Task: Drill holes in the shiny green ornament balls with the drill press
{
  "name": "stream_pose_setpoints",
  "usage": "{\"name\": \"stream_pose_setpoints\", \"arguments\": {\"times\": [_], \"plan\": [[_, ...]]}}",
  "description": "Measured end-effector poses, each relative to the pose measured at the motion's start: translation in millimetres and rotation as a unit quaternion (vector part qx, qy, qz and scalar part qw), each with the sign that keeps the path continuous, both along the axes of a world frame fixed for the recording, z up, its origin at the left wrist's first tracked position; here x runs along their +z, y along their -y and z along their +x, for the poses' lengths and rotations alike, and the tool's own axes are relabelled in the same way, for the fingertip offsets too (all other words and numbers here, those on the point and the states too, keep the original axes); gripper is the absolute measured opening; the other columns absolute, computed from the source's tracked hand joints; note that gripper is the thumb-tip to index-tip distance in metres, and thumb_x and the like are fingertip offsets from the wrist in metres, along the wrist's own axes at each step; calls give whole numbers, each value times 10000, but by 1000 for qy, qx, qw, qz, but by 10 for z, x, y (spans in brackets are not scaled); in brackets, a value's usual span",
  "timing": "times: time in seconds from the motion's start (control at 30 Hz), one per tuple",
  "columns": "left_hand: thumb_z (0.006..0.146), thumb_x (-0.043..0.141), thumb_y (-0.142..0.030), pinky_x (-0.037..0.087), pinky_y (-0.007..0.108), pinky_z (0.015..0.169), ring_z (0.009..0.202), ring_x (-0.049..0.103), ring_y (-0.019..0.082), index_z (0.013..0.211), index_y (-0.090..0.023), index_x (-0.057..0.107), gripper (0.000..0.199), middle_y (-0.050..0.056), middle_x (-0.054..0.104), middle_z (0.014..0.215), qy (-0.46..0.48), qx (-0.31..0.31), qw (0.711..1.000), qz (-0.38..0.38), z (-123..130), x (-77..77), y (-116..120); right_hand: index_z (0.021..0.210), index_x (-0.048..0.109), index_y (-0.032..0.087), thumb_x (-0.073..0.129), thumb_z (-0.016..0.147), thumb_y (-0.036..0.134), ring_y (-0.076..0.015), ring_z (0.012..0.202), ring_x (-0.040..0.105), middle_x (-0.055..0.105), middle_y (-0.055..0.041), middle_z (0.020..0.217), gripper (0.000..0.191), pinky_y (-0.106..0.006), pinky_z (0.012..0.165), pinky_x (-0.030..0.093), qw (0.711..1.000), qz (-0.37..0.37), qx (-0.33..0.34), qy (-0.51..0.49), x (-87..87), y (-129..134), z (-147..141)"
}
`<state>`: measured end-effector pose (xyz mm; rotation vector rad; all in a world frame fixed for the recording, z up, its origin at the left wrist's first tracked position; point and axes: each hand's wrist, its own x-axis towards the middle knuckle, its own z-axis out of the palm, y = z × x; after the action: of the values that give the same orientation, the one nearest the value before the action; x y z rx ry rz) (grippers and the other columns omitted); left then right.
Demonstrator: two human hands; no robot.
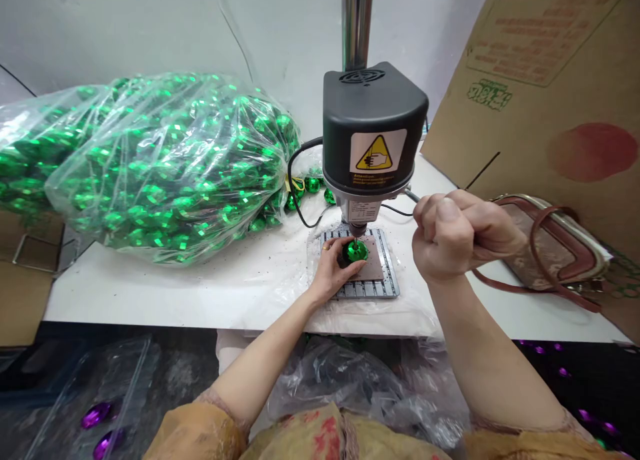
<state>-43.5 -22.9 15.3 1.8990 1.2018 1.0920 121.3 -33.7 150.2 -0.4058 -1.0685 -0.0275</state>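
My left hand point(336, 267) curls its fingers and thumb around a shiny green faceted ball point(357, 251), holding it on the slotted metal base point(373, 288) of a bench drill press. Directly above, the chuck point(356, 229) of the black-topped drill press point(375, 117) is lowered, and its bit meets the top of the ball. To the right of the drill head, my right hand point(453, 233) is closed in a fist around the feed lever point(413, 196). Most of that lever is hidden inside the fist. A brown plate point(376, 268) lies under the ball.
A big clear bag of green balls point(175, 170) fills the left of the white table point(200, 300). Loose green balls point(313, 184) lie behind the base. A brown handbag point(555, 247) and a large cardboard box point(540, 100) stand right. Purple balls point(97, 415) lie below left.
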Motion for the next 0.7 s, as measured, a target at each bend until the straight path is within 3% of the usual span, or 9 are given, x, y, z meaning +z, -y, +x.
{"name": "stream_pose_setpoints", "arguments": {"times": [0.23,0.7], "plan": [[807,799,-364,475,428,1047,1192,561,272,1245,-238,622,488,99,597,1222,2,0,1000,3,-3,-10,4,568,192,201,620,822,240,-49,386,271,279,65,500,498,-281,390,316,1000,8,12,20,-70,12,33],[795,810,-349,480,436,1044,1191,567,280,1225,-227,636,480,100,610,1212,8,4,1000,2,5,2,8,558,239,178,584,794,106,-38,406,294,323,64,502,424,-249,414,317,993,75,48,79,-182,9,60]]}}
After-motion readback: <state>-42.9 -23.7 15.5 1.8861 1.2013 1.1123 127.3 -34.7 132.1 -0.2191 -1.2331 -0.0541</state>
